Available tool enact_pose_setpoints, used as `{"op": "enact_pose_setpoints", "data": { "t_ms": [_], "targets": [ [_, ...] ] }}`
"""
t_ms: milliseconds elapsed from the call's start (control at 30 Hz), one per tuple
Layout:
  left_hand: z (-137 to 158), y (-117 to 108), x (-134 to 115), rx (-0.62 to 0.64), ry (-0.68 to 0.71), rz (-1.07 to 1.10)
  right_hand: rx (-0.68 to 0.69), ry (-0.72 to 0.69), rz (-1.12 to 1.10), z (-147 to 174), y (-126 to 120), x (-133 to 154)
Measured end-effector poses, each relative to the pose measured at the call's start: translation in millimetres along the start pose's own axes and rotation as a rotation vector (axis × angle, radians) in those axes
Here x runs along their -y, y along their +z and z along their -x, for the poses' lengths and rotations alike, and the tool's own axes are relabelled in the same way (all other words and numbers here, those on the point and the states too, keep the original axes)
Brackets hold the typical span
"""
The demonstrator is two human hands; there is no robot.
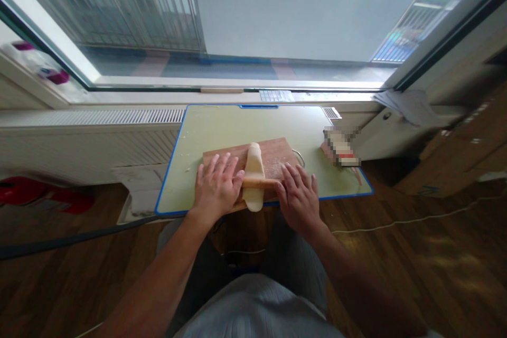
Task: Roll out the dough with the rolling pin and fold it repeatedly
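A thin wooden rolling pin (261, 183) lies crosswise over a long strip of pale dough (254, 161). My left hand (217, 185) is on the pin's left end, its fingers stretched forward over the board and its thumb near the dough. At the other end, my right hand (299, 195) holds the pin under bent fingers. Both palms hide the pin's ends. Beneath the dough is a brown wooden board (277, 152) dusted with flour on its right part. The dough's near end reaches past the board's front edge.
The board lies on a pale green mat with a blue rim (214, 121). A blurred-out object (343, 148) sits at the mat's right, and a metal ring handle (299, 157) juts from the board. Behind are a radiator (119, 116) and a window. Red objects (43, 195) stand on the left.
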State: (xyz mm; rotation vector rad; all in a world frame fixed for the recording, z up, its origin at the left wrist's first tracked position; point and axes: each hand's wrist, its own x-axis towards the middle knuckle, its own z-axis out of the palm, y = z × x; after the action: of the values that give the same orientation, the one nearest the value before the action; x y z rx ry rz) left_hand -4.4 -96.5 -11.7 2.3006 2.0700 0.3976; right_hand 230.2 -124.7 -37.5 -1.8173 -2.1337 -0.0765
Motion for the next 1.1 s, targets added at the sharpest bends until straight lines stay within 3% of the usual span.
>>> {"op": "enact_pose_setpoints", "data": {
  "t_ms": [333,467,767,1100],
  "targets": [
    [-70.0,3.5,1.2,0.052,-0.085,0.009,0.019,0.097,-0.017,-66.1,-0.4,1.7],
    [-82.8,2.8,2.3,0.1,-0.081,0.024,0.047,0.128,0.003,-72.8,0.5,1.4],
    [-33.8,5.1,2.4,-0.004,-0.018,-0.02,-0.012,0.051,0.008,-34.0,-5.4,6.4],
    [6.6,2.6,3.3,-0.016,0.012,0.012,-0.078,-0.022,-0.029,9.3,3.1,4.5]
  ]
}}
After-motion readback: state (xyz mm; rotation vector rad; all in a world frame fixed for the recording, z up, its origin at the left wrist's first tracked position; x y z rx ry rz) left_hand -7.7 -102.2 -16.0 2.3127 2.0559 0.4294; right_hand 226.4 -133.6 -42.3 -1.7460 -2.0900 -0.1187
